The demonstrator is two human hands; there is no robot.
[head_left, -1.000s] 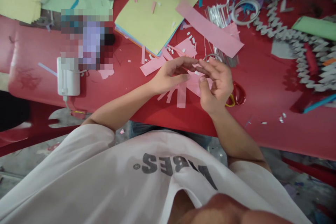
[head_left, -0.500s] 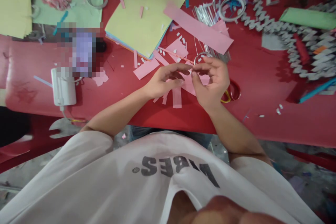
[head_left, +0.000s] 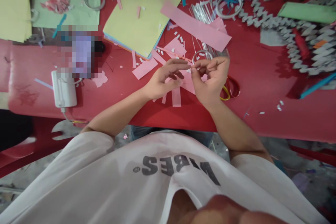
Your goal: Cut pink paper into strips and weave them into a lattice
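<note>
My left hand (head_left: 165,79) is over the pink paper pieces, its fingers loosely curved and the thumb held apart. Its fingertips come close to those of my right hand (head_left: 212,82), where thumb and index finger are pinched together. Whatever sits in that pinch is too small to make out. A thin pink stick (head_left: 174,54) runs up to the fingertips; whether it is held I cannot tell. Beneath the hands are pink paper strips (head_left: 176,97). A tape roll (head_left: 194,56) lies just behind my right fingers, and scissors with red and yellow handles (head_left: 238,89) are partly hidden beside that hand.
A stack of coloured paper (head_left: 141,14) lies ahead, with a long pink strip (head_left: 196,26) to its right. Silver wires (head_left: 202,12), another tape roll (head_left: 219,12) and folded grey paper chains (head_left: 262,19) spread to the right. A white power bank (head_left: 64,91) is at left.
My right hand's fingers have curled in a little more while its pinch stays. My left hand keeps nearly the same pose. The whole view has shifted slightly.
</note>
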